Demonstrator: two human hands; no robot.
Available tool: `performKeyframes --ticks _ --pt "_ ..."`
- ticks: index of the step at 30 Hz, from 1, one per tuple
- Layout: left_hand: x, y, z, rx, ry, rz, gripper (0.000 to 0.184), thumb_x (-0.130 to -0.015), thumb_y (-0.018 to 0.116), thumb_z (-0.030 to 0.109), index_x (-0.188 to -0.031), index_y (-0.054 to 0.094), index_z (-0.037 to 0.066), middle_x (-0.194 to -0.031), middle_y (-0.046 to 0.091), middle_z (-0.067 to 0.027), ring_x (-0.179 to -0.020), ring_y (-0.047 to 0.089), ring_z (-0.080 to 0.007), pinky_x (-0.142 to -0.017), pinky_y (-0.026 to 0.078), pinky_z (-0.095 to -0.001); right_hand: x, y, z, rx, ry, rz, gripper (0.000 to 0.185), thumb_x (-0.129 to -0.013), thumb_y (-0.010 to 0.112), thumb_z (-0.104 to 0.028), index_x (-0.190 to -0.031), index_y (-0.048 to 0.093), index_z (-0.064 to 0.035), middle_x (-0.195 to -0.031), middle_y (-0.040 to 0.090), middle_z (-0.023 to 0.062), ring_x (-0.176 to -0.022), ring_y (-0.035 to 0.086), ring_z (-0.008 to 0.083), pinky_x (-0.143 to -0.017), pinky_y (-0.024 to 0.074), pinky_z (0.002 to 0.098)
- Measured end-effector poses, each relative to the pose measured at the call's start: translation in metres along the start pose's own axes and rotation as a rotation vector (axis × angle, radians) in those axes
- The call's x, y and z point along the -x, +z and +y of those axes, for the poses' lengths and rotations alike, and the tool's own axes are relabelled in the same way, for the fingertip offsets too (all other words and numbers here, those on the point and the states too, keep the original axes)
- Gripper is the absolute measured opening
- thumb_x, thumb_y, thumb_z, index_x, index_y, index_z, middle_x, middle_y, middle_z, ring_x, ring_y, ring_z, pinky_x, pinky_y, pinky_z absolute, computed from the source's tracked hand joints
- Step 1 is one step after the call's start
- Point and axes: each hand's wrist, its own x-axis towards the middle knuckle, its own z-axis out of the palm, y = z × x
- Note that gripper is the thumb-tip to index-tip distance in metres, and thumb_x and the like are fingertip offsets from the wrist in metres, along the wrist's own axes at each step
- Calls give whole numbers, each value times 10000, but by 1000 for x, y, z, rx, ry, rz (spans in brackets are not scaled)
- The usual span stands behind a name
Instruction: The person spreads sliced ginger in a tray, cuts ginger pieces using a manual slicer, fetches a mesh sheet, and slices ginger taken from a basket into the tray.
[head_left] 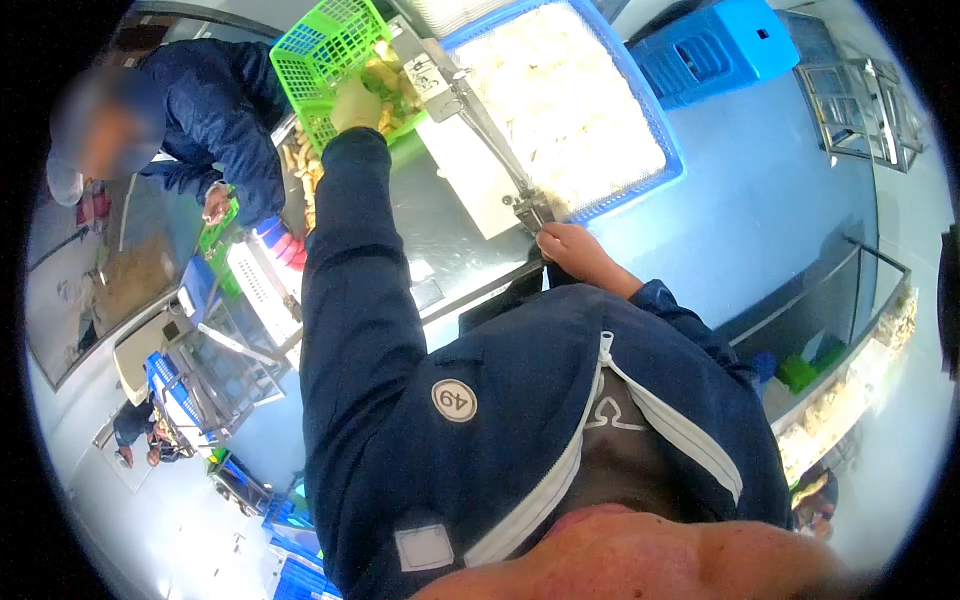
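Note:
My left hand (357, 107), in a pale yellowish glove, reaches inside the green plastic basket (318, 52). Beside it in the basket lie knobbly yellow-brown root-like pieces (383, 78); its fingers do not show clearly enough to tell their grip. My bare right hand (578, 250) is closed at the near end of a long metal lever (495, 145), part of a cutter on a white board (468, 170). A label plate (426, 76) sits at the cutter's far end. Right of the lever, a blue basket (668, 150) holds a heap of pale cut pieces (560, 105).
A co-worker in a dark blue jacket (215, 115) leans over the left side of the metal table (430, 235), near more root-like pieces (302, 175). A blue plastic stool or crate (715, 55) stands at the upper right. Metal frames (865, 115) stand farther right.

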Motion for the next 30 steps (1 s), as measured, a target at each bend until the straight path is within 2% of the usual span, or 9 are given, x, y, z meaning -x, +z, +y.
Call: performKeyframes --ticks 3,6,7,11,17,20,24,28,30 --pt "2 -9 6 -19 -10 17 254 -852 574 218 -1040 660 71 -1043 681 -191 -960 649 -393 -812 517 -468 0 -2 -3 3 0 -14 332 -911 446 -291 -864 598 0 -854 626 253 -819 591 462 -723 457 532" --pt "11 -32 10 290 -78 127 289 -832 624 253 -1034 670 53 -1005 687 -187 -956 659 -374 -806 509 -459 -2 -2 -3 8 10 -15 337 -905 455 -296 -855 613 -3 -841 629 250 -815 595 459 -725 463 527" --pt "16 -41 10 517 -1 198 279 -808 660 259 -976 684 38 -901 690 -130 -865 673 -296 -789 507 -400 -2 -3 -5 -1 13 -14 339 -903 457 -299 -852 619 -5 -839 632 247 -813 597 457 -726 466 524" --pt "125 -124 82 1265 -149 -96 197 -801 669 187 -928 676 36 -839 641 -28 -752 592 -162 -758 481 -287 -6 4 12 107 -141 10 348 -894 461 -301 -831 635 -6 -805 644 224 -783 613 433 -710 480 499" --pt "216 -27 112 1601 -253 -202 69 -884 638 73 -876 593 20 -897 629 -32 -832 598 -124 -754 504 -238 -5 -10 -14 -41 -19 -50 336 -886 450 -283 -782 607 -4 -715 629 180 -706 615 393 -652 473 467" --pt "224 23 124 1672 -357 -88 97 -889 649 95 -880 617 4 -905 637 -31 -818 596 -106 -749 491 -222 -3 -5 -12 -121 5 -7 322 -887 464 -266 -762 588 4 -676 610 172 -643 596 364 -611 458 441" --pt "230 65 120 1102 -160 161 202 -861 736 171 -937 660 0 -892 668 -48 -830 608 -127 -755 487 -261 1 -10 -21 -187 19 -7 332 -900 473 -271 -757 581 9 -658 604 159 -620 594 323 -601 458 412" --pt "230 55 117 962 -248 -24 314 -825 757 257 -972 658 -3 -937 690 -141 -876 654 -262 -806 499 -354 3 -8 -22 -192 16 -4 350 -948 474 -246 -756 573 29 -656 586 107 -615 560 206 -603 450 334" --pt "230 52 116 859 -146 26 261 -833 764 203 -957 660 -1 -920 693 -102 -835 645 -190 -777 504 -305 3 -10 -23 -187 8 1 364 -959 470 -257 -748 570 22 -650 577 97 -614 547 192 -603 444 328"
